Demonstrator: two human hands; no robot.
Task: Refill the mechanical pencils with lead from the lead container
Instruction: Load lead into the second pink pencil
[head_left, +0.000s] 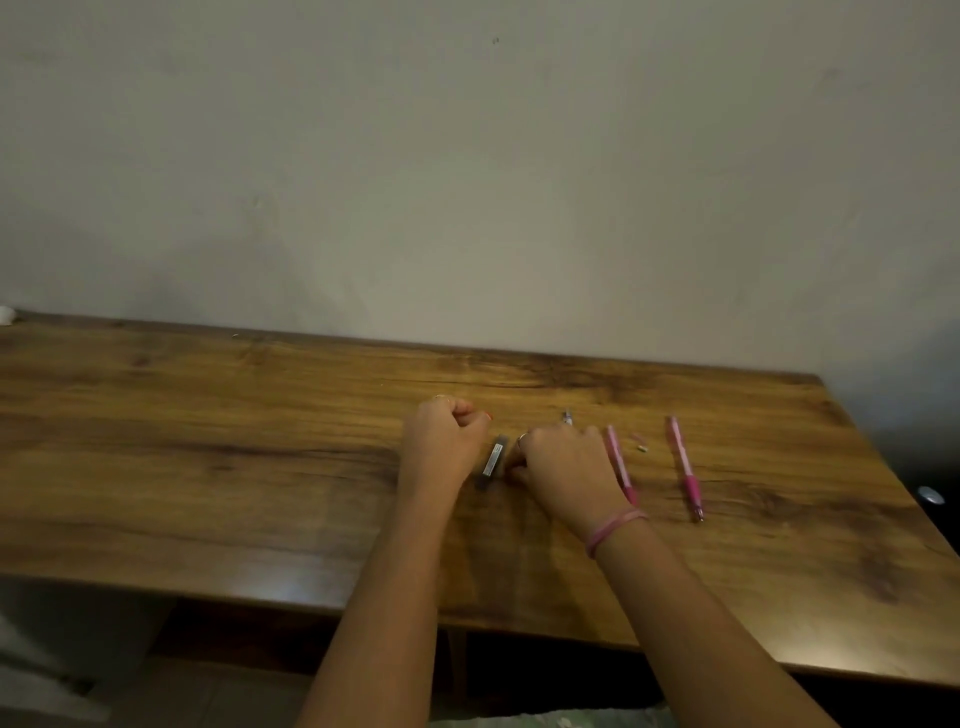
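A small grey lead container lies flat on the wooden table between my two hands. My left hand is curled into a fist just left of it, with nothing visible in it. My right hand has its fingers curled, thumb and fingertips against the container's right edge. The tip of one mechanical pencil sticks out beyond my right knuckles; the hand hides the rest of it. Two pink mechanical pencils lie side by side to the right. A tiny cap piece lies between them.
The table runs along a plain wall. Its right edge drops off just past the pencils, with a small round object below it. The front edge is near my elbows. Bare wood stretches away to the left.
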